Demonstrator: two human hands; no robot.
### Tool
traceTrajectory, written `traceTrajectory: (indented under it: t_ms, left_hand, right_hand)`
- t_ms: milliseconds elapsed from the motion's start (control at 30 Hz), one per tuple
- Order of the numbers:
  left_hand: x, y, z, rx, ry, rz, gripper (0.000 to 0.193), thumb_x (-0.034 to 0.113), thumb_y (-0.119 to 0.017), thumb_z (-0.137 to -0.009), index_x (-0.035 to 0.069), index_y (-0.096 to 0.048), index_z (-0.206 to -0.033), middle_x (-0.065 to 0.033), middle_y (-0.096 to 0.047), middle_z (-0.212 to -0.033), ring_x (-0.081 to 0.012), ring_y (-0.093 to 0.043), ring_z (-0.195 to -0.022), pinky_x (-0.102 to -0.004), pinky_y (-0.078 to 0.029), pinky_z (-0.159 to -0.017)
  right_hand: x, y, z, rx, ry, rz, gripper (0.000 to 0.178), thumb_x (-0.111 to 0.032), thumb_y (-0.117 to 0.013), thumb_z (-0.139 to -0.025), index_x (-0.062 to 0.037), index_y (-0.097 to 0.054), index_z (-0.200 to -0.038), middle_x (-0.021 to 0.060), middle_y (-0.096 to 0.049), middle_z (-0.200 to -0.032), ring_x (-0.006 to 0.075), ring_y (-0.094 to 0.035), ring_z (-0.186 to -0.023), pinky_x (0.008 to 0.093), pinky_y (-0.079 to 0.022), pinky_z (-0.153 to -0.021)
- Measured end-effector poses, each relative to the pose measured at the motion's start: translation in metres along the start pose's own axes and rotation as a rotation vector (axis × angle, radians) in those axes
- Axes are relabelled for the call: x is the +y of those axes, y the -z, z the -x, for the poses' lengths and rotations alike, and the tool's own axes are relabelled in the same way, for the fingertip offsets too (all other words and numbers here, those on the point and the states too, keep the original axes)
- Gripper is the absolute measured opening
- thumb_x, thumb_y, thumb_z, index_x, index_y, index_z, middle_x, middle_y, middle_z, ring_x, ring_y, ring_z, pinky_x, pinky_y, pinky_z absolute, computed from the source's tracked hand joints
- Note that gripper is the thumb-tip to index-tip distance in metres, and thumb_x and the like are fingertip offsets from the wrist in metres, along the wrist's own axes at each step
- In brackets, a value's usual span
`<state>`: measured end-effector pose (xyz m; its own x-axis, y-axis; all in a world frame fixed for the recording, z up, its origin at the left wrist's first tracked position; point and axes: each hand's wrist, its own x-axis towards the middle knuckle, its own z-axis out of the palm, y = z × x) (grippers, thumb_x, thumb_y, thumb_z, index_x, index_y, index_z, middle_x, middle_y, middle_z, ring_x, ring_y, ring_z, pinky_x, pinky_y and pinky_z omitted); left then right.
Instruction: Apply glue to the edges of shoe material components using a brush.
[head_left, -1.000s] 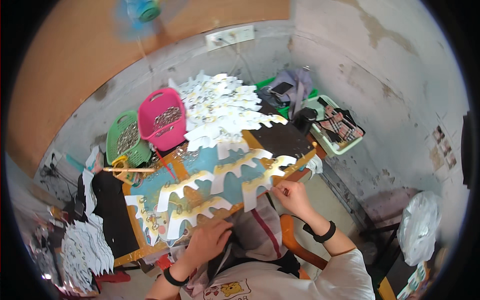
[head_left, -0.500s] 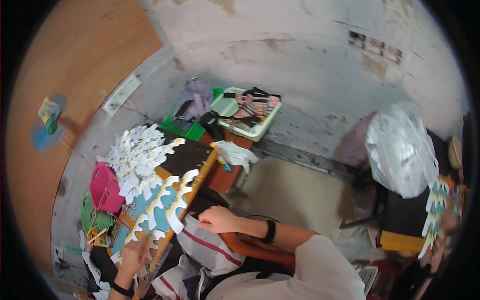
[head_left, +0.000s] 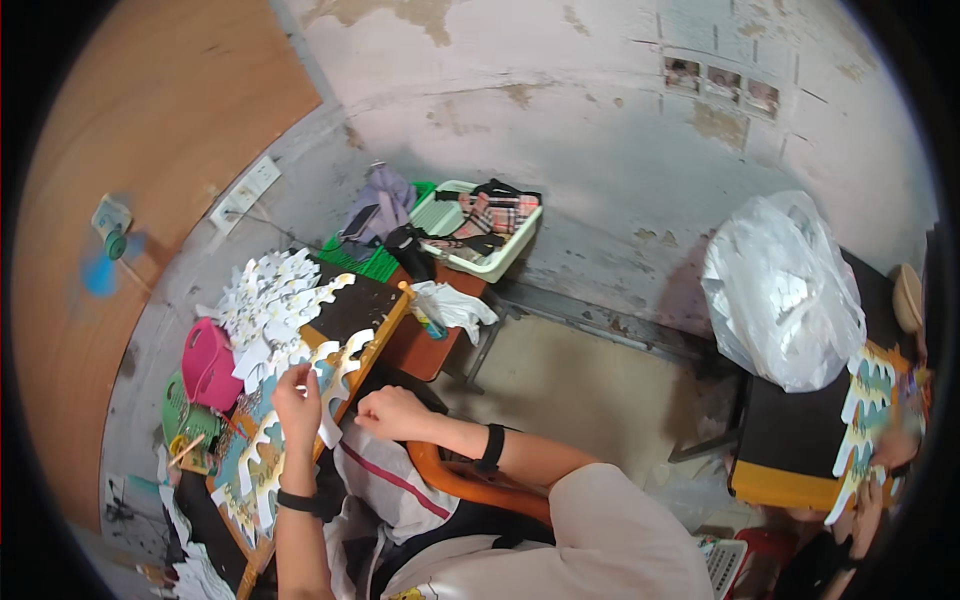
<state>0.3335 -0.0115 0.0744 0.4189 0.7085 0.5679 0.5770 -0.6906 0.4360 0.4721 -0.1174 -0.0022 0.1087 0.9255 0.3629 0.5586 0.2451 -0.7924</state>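
Note:
My left hand (head_left: 297,402) is raised over the work table, its fingers pinched together; what they hold, if anything, is too small to make out. Curled into a loose fist, my right hand (head_left: 392,412) hovers beyond the table's near edge, above a striped cloth (head_left: 395,478) on my lap. Whether something sits inside that fist is hidden. Beneath and around my left hand, white wavy-edged strips (head_left: 262,455) with yellowish patches lie in rows over a blue surface (head_left: 236,468). A large heap of similar white cut pieces (head_left: 268,300) covers the table's far part.
At the left stand a pink basket (head_left: 207,362) and a green basket (head_left: 190,415). A small fan (head_left: 112,230) spins beside them. Beyond are a pale green basin (head_left: 490,262) and a stool (head_left: 420,355). On the right, a person's hand (head_left: 866,510) works beside a plastic bag (head_left: 785,300).
My left hand has risen and moved away from me over the strips. My right hand has shifted slightly left, still curled. The whole view has turned a little.

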Motion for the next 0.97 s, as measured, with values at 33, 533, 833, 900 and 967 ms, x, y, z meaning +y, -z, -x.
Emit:
traceTrajectory:
  t_ms: [33,533,833,900,967]
  left_hand:
    - [-0.026,0.005,0.008,0.030,0.045,-0.057,0.017,0.012,-0.064,-0.083,-0.001,-0.067,-0.092,-0.0158,-0.068,-0.084,-0.0263,-0.066,-0.075,-0.0355,-0.051,-0.068]
    - [-0.075,-0.002,0.066,-0.140,0.532,-0.377,0.042,0.034,-0.069,-0.073,-0.006,-0.067,-0.087,-0.0264,-0.061,-0.098,-0.0399,-0.058,-0.097,-0.0436,-0.049,-0.085]
    - [-0.084,-0.020,0.051,-0.053,0.623,-0.054,0.032,0.022,-0.075,-0.068,-0.001,-0.060,-0.084,-0.0160,-0.065,-0.078,-0.0308,-0.064,-0.079,-0.0404,-0.051,-0.071]
    - [-0.092,-0.022,0.052,0.000,0.608,0.181,0.033,0.021,-0.078,-0.066,0.001,-0.060,-0.085,-0.0127,-0.064,-0.076,-0.0278,-0.064,-0.071,-0.0373,-0.051,-0.066]
    - [-0.099,-0.026,0.053,0.002,0.626,0.243,0.034,0.022,-0.078,-0.068,0.002,-0.061,-0.090,-0.0111,-0.064,-0.075,-0.0251,-0.064,-0.070,-0.0355,-0.051,-0.066]
  right_hand:
    - [-0.005,0.001,-0.003,0.005,0.009,0.008,0.019,-0.025,-0.064,-0.081,-0.0090,-0.068,-0.073,0.0119,-0.065,-0.067,0.0319,-0.065,-0.067,0.0440,-0.051,-0.059]
    - [0.019,-0.010,-0.008,-0.011,-0.020,-0.077,0.019,-0.024,-0.067,-0.083,-0.0057,-0.068,-0.080,0.0125,-0.065,-0.068,0.0298,-0.066,-0.065,0.0365,-0.050,-0.058]
    - [0.007,-0.024,-0.020,0.073,0.109,-0.006,0.013,-0.016,-0.066,-0.083,-0.0029,-0.068,-0.082,0.0121,-0.066,-0.075,0.0224,-0.062,-0.063,0.0317,-0.047,-0.056]
    - [0.001,-0.021,-0.034,0.062,0.098,0.013,0.015,-0.017,-0.064,-0.085,-0.0023,-0.068,-0.083,0.0161,-0.067,-0.085,0.0311,-0.065,-0.074,0.0368,-0.050,-0.063]
    - [-0.005,-0.020,-0.060,0.083,0.261,0.131,0.016,-0.016,-0.065,-0.084,-0.0042,-0.067,-0.096,0.0163,-0.067,-0.090,0.0333,-0.063,-0.086,0.0386,-0.048,-0.074]
